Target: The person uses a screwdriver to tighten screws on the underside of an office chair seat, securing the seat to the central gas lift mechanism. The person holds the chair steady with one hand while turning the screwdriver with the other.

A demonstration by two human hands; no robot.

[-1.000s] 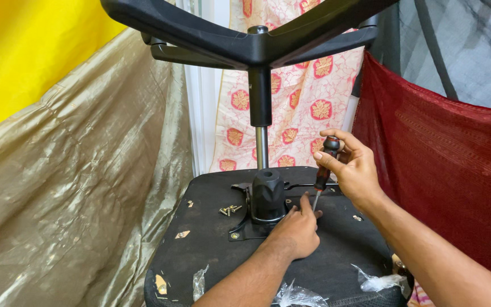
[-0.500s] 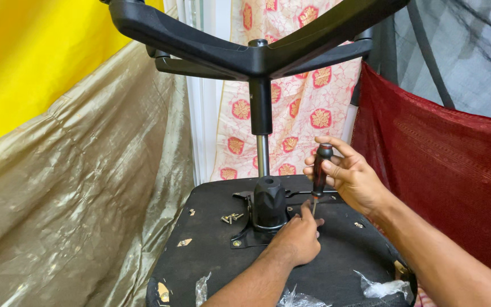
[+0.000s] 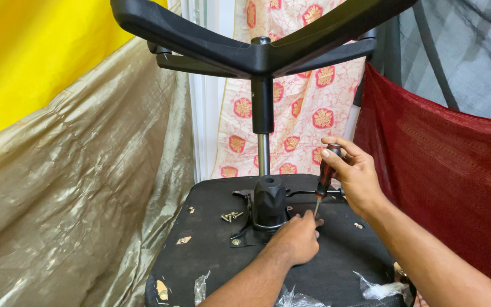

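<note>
An office chair is turned upside down, its black seat underside [image 3: 211, 267] facing up and its black star base [image 3: 262, 48] overhead on a metal column [image 3: 263, 153]. A black mounting plate [image 3: 268, 207] sits at the column's foot. My right hand [image 3: 356, 173] grips a dark red-handled screwdriver [image 3: 326, 176], held nearly upright with its tip down at the plate's right side. My left hand [image 3: 296, 236] rests on the seat with fingers pinched at the screwdriver tip; what they hold is hidden. Several loose screws [image 3: 231, 216] lie left of the plate.
Gold fabric [image 3: 75, 204] drapes on the left under a yellow cloth [image 3: 35, 51]. A patterned pink curtain [image 3: 308, 108] hangs behind the chair. Dark red cloth [image 3: 450, 182] covers the right. Torn plastic wrap [image 3: 379, 289] clings to the seat's near edge.
My right hand has tilted the screwdriver slightly and its tip sits by my left fingers. The view has shifted a little; my left hand stays by the plate.
</note>
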